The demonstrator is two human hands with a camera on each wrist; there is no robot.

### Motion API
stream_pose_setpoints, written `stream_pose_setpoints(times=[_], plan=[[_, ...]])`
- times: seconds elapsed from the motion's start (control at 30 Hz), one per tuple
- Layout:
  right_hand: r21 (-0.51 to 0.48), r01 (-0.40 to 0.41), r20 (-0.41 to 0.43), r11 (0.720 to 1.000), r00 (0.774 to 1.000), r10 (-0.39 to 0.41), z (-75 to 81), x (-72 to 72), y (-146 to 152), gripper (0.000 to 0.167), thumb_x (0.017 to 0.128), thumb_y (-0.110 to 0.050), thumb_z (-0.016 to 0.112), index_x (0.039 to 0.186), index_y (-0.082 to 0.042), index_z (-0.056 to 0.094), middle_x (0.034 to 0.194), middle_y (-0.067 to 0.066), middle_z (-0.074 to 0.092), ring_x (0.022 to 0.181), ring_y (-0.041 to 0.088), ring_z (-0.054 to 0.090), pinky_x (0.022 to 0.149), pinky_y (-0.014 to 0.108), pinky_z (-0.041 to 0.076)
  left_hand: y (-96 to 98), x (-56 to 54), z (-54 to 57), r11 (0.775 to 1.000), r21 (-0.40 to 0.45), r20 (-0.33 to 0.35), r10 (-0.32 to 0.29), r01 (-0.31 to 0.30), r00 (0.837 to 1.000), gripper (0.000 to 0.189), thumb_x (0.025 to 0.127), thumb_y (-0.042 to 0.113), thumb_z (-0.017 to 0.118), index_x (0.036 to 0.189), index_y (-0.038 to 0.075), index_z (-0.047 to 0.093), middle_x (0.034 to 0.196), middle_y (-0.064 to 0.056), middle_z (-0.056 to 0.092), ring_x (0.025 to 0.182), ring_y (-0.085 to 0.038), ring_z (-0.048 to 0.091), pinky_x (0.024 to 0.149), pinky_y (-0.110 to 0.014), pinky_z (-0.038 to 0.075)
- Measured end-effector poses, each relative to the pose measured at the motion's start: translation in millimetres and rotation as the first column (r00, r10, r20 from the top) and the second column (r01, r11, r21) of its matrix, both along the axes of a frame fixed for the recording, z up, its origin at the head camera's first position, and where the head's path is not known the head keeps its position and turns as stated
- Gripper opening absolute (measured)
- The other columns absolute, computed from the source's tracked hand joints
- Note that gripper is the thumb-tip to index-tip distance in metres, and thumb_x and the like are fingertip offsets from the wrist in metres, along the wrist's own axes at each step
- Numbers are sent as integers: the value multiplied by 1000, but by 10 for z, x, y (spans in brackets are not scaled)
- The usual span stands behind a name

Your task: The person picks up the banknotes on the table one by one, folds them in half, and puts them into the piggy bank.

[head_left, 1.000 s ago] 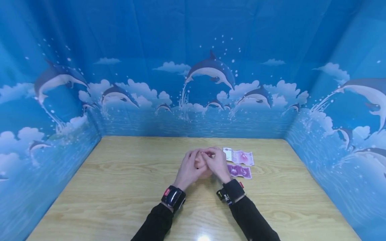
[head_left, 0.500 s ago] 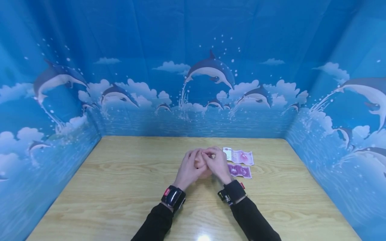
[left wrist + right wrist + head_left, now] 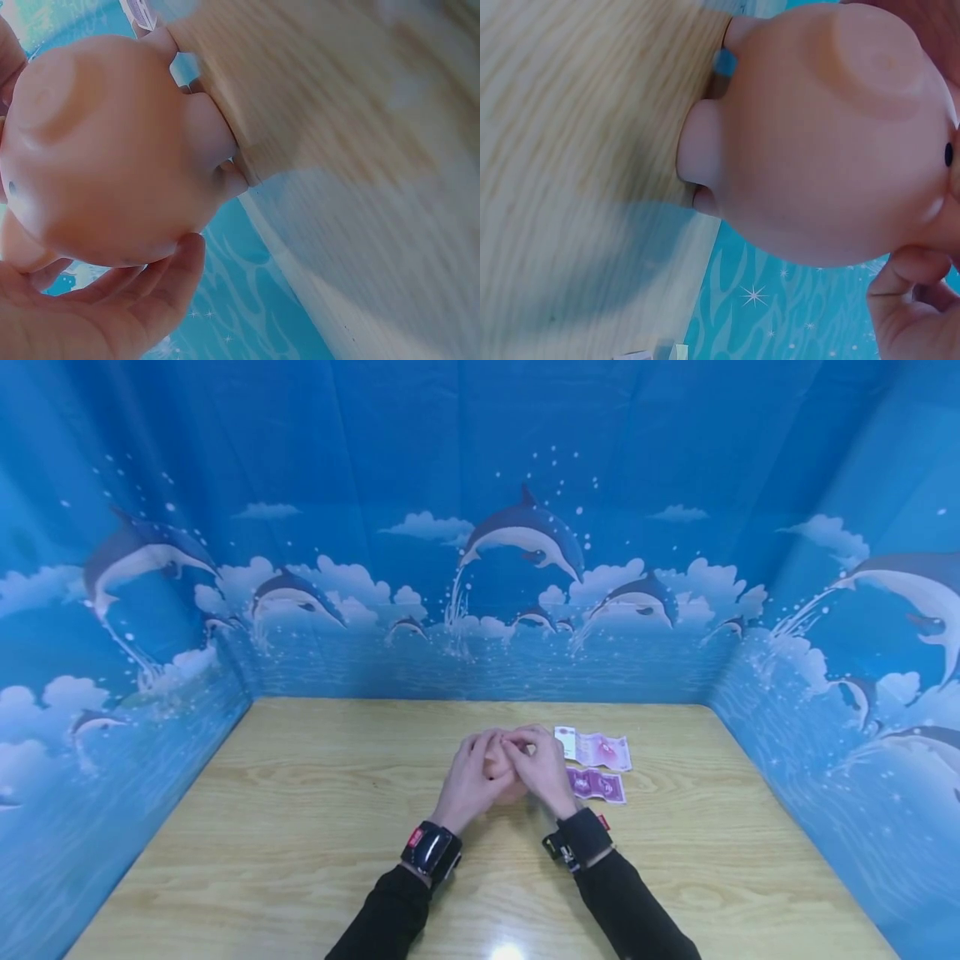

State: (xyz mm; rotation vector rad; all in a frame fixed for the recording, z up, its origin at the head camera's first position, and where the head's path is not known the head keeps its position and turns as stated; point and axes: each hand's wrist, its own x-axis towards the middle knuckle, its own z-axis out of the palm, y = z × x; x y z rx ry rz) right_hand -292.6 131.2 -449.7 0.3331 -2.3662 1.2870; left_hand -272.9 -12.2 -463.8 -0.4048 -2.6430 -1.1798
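Observation:
A pink piggy bank (image 3: 512,790) stands upright on its short feet on the wooden table, between the two hands. Its round snout and smooth body (image 3: 120,157) fill much of both wrist views. The left hand (image 3: 467,787) grips its left side, and the fingertips press the lower body in the left wrist view. At the top of the bank is the right hand (image 3: 542,770), thumb and index finger brought together in a pinch by the head. I cannot tell what lies between them. In the right wrist view, curled fingers (image 3: 911,277) sit close beside an ear.
Two creased banknotes lie just right of the right hand: a pale pink one (image 3: 600,751) behind and a purple one (image 3: 600,785) in front. A blue dolphin-print curtain (image 3: 480,668) encloses the table (image 3: 315,827) at the back and sides.
Both hands keep almost the same pose on the piggy bank. The right wrist has shifted very slightly to the right; the banknotes have not moved.

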Motion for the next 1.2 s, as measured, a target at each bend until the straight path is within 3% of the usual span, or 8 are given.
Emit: stream_pose_setpoints(times=[0.5,0.8,1.0,1.2], plan=[[15,-24,-12,1000,1000,24,4,1,27,14,86,-12,73,98,-6,76,93,8,72,81,18,65,73,37,56,-13,23,22,1000,-20,17,-7,8,1000,76,87,49,67,149,14,40,148,-18,43,133,-33,45,106,-54,44],[-10,-52,-6,999,999,52,46,21,73,13,87,-11,72,98,-6,75,92,10,73,81,22,64,78,50,55,-11,18,21,999,-37,2,10,-10,1000,77,85,55,68,146,14,43,148,-19,43,134,-33,44,104,-57,45],[2,-47,24,999,999,47,77,31,168,14,89,-16,72,100,-9,76,94,7,73,82,18,64,74,35,56,5,30,67,999,-39,-36,20,-22,999,76,84,60,66,142,15,48,147,-16,45,134,-31,44,106,-56,44],[43,-32,40,999,999,30,82,40,295,14,89,-17,71,100,-10,76,91,5,74,82,17,65,70,24,53,19,32,102,998,31,-120,65,-61,991,63,82,57,71,129,15,60,136,-12,55,124,-26,52,101,-52,48]])
